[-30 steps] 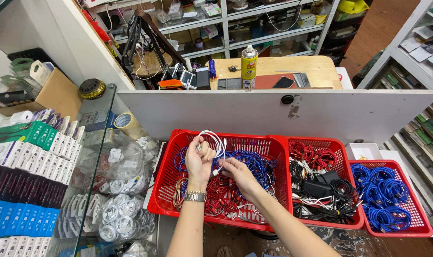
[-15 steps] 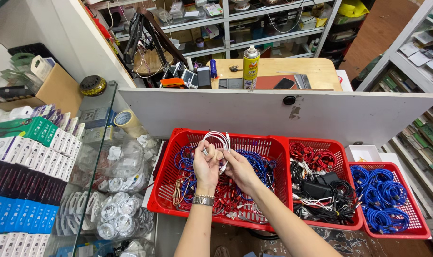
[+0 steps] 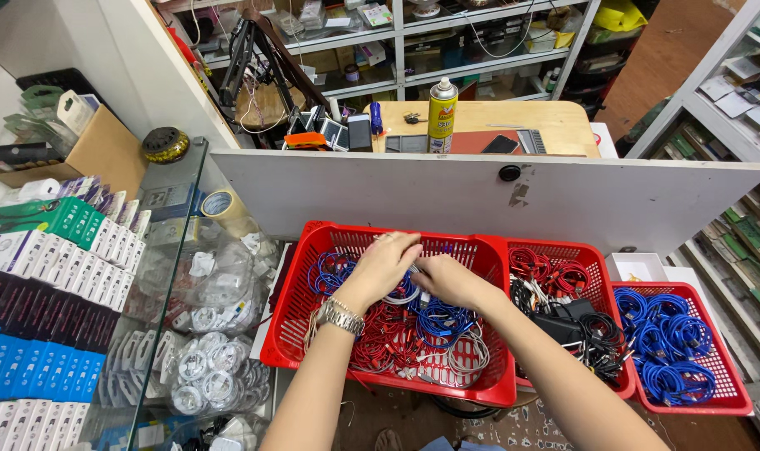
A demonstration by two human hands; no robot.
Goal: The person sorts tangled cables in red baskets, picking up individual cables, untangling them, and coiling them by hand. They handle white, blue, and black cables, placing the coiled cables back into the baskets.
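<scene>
Both hands (image 3: 417, 271) together, gripping white cable (image 3: 401, 294) over red basket (image 3: 300, 313) (cluttered stockrm).

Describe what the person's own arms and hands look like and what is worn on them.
Both forearms are bare, with no sleeves in view. The left hand has a silver metal link watch on its wrist and what looks like a ring on one finger. The right hand shows nothing worn, no glove.

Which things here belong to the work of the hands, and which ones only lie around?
In hand:
left hand
right hand
white cable between them
big red basket of red and blue cables

Lying about:
middle red basket
right red basket of blue cables
spray can
tape roll
boxed goods
</scene>
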